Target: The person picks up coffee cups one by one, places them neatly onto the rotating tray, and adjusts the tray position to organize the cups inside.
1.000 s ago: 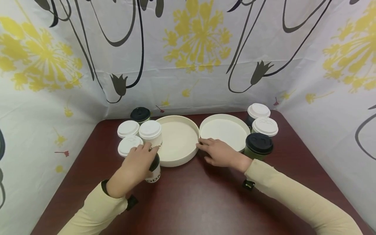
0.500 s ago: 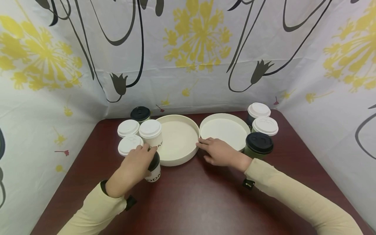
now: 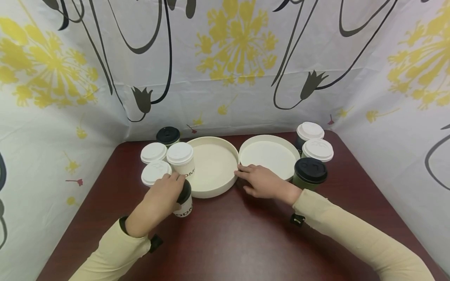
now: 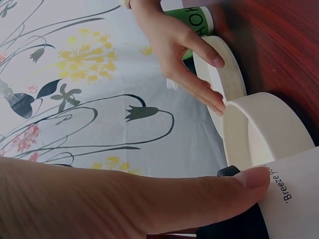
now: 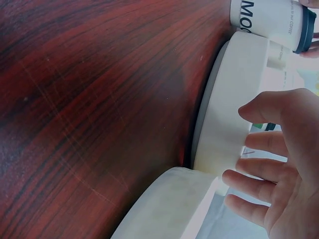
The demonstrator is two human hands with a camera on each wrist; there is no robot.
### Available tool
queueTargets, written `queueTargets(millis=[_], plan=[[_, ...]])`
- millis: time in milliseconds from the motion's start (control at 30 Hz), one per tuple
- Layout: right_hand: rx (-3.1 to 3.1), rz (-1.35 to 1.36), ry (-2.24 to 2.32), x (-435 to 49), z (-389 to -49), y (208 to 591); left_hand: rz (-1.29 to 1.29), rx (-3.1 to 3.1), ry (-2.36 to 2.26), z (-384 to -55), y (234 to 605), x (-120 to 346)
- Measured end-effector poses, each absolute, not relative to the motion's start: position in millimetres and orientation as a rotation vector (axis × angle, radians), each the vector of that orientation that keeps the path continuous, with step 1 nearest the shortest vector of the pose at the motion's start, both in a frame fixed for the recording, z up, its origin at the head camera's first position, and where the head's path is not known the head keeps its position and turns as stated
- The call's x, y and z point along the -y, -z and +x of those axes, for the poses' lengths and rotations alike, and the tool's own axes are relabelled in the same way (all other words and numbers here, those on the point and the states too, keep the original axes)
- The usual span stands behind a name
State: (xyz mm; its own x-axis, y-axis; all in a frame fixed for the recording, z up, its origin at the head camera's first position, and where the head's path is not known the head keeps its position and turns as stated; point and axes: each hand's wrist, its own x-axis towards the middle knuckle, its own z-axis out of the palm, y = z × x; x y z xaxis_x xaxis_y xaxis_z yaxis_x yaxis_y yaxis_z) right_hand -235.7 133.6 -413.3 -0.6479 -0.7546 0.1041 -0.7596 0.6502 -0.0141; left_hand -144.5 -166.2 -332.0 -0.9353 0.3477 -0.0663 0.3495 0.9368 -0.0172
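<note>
My left hand grips a white paper coffee cup with a black lid, which stands upright at the front of the left cup group. Its thumb lies along the side near the lid in the left wrist view, with printed text beside it on the cup. My right hand holds nothing, and its fingers are spread in the right wrist view. Its fingertips are right at the rims where the cream round tray and the whiter round tray meet.
White-lidded cups and a black-lidded cup crowd the left side of the cream tray. Right of the whiter tray stand two white-lidded cups and a green cup with a black lid. A patterned cloth rises behind the table.
My left fingers have drawn in slightly to the left over the black-lidded cup. The right hand, the trays and the other cups have stayed in place.
</note>
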Motion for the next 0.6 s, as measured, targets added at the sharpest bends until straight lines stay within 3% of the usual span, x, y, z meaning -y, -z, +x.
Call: queueTargets(millis=[600], plan=[[2.775, 1.275, -0.090, -134.4, -234.2, 414.0, 0.508, -3.024, 0.095, -143.9, 333.5, 165.5]])
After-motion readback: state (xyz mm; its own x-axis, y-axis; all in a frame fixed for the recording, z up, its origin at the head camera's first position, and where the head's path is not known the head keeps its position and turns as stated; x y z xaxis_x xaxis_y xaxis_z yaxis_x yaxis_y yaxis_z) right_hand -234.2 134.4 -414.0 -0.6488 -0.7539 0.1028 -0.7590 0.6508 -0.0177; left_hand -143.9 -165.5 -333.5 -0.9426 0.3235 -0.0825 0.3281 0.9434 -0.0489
